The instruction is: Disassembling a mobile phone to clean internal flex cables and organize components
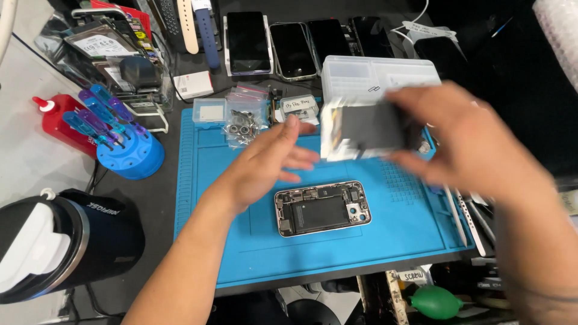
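Two hands, one opened phone, four phones.

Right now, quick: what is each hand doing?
Left hand: open, fingers spread, holding nothing, above the opened phone.
Right hand: closed on a dark flat panel, blurred.

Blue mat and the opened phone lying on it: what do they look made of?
The blue mat looks like soft silicone or rubber: matte, with moulded ridges and small grid pockets. The opened phone seems to have a metal frame, going by its shiny silver rim, around dark internal parts; the exact metal is unclear.
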